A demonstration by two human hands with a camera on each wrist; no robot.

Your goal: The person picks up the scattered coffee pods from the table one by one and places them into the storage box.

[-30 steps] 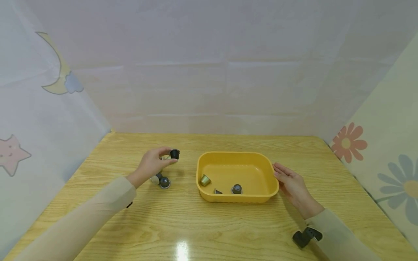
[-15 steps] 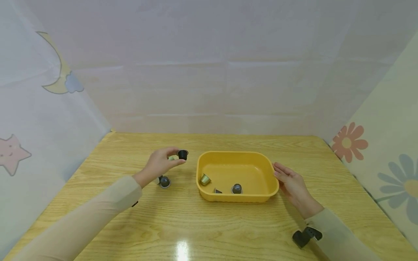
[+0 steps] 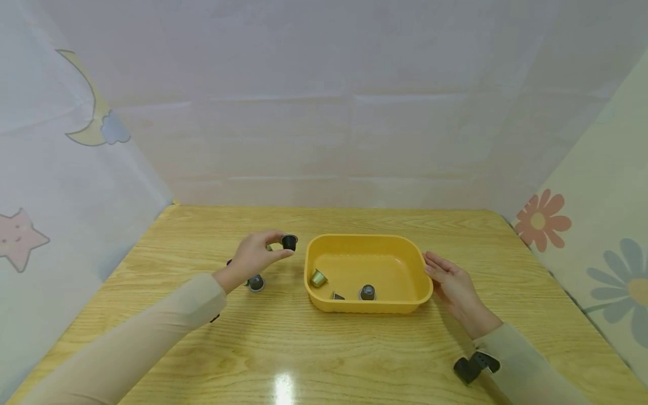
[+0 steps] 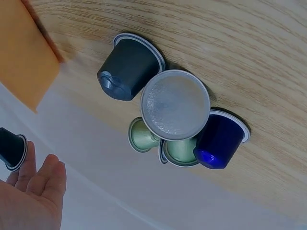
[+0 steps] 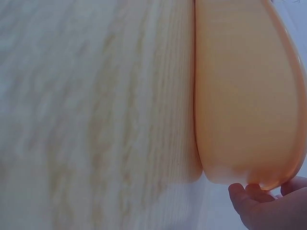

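A black coffee capsule (image 3: 289,242) is pinched between the thumb and fingers of my left hand (image 3: 253,256), just left of the yellow tray (image 3: 368,307). In the left wrist view the same dark capsule (image 4: 12,149) shows at the fingertips. My right hand (image 3: 458,289) touches the tray's right end with extended fingers; the right wrist view shows its fingertips (image 5: 236,190) against the outer wall. Inside the tray lie a gold-green capsule (image 3: 318,279), a dark grey capsule (image 3: 368,292) and a partly hidden one (image 3: 338,296) behind the front wall.
Under my left wrist several capsules cluster on the wooden table (image 3: 324,354): a dark one (image 4: 129,67), a pale-lidded one (image 4: 175,105), a blue one (image 4: 220,140) and green ones (image 4: 143,135). Printed cloth walls surround the table at the back and sides.
My left hand has moved right with the black capsule, from above the cluster toward the tray's left edge. The right hand and the tray have stayed in place.
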